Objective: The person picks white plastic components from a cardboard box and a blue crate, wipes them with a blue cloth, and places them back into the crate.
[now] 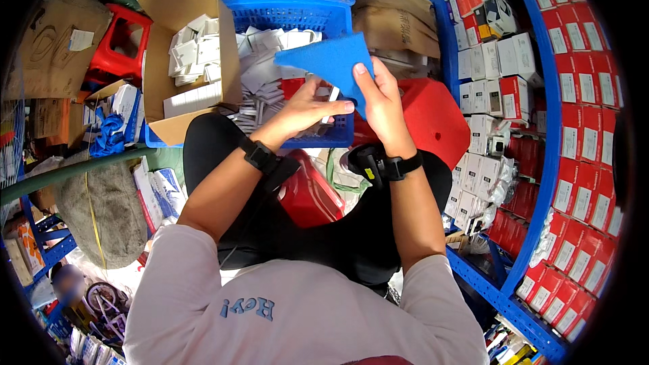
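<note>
My right hand [377, 91] grips a blue, cloth-like sheet [329, 58] by its right edge, thumb on top. The sheet spreads up and to the left above a blue plastic crate [339, 134]. Just left of it, my left hand [317, 106] holds a thin white piece [330, 104], seen edge-on between thumb and fingers. White plastic plates [261, 76] lie heaped in the crate beneath. On the left, an open cardboard box [230, 56] holds more white plates [197, 50], some loose and some in a row.
A red plastic stool [433, 121] stands right of my right hand. Blue metal shelving [542, 61] with red and white boxes [578, 126] runs along the right. Another red object [309, 192] lies between my legs. A red stool [121, 43] and a green bar [76, 172] are at left.
</note>
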Motion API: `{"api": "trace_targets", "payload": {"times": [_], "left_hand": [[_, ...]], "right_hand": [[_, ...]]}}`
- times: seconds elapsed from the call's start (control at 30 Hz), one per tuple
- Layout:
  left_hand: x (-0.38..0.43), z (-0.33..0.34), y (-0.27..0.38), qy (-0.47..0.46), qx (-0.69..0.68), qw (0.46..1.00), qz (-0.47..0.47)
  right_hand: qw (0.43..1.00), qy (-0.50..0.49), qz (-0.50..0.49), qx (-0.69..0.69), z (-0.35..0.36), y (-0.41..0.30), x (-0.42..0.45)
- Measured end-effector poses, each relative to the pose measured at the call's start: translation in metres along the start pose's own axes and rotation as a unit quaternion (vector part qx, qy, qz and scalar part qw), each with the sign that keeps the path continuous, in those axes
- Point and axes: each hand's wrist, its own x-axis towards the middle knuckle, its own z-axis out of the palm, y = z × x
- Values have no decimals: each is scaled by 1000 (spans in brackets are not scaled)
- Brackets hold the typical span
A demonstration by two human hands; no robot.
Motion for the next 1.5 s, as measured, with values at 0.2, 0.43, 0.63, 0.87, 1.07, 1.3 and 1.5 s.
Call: {"api": "trace_targets", "payload": {"times": [0.2,0.43,0.63,0.87,1.07,1.3,1.5], "left_hand": [[0,-1,-3,-24,-12,1000,-1],[-7,-4,4,-24,-1,997,70],[-15,-10,11,101,232,959,128],[-70,18,67,206,553,789,173],[-130,41,109,257,556,734,293],[-248,123,182,-160,174,687,687],[-269,159,181,-202,262,565,756]], "right_hand": [[989,92,-41,-106,2,11,6],[988,148,-33,3,2,9,9],[991,105,-36,-80,14,10,5],[998,45,-29,-40,23,1,-9],[976,-21,48,210,23,-7,-12],[972,14,22,235,6,-3,-6],[967,19,44,251,-5,-13,-10]]}}
